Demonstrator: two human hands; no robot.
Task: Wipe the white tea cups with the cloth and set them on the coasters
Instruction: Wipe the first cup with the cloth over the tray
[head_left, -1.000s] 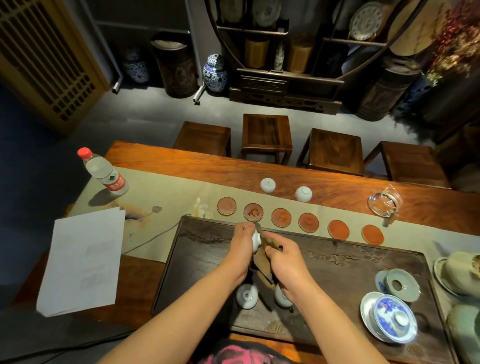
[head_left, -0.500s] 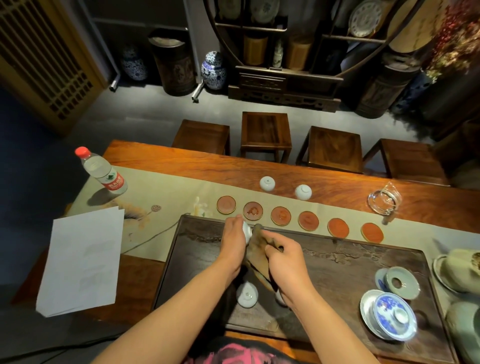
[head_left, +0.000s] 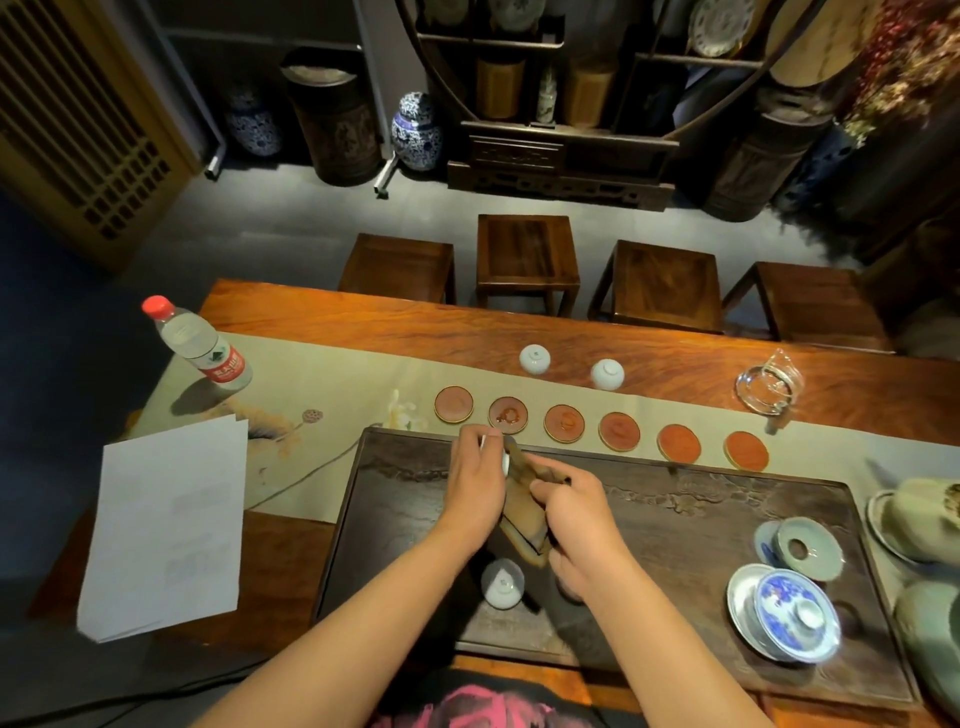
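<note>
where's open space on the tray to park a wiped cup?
Bare tray between the right hand and the lidded blue bowl; also the left strip beside the left hand. All six coasters are empty. Crowded: near edge by the upturned cup, and the right corner.

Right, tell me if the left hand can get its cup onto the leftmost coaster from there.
Probably yes: the left hand holds the cup just short of the leftmost coaster, which lies bare with nothing between.

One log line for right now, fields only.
step: wiping | left hand: holds white tea cup | right hand: holds cloth | coasters: all bare
</note>
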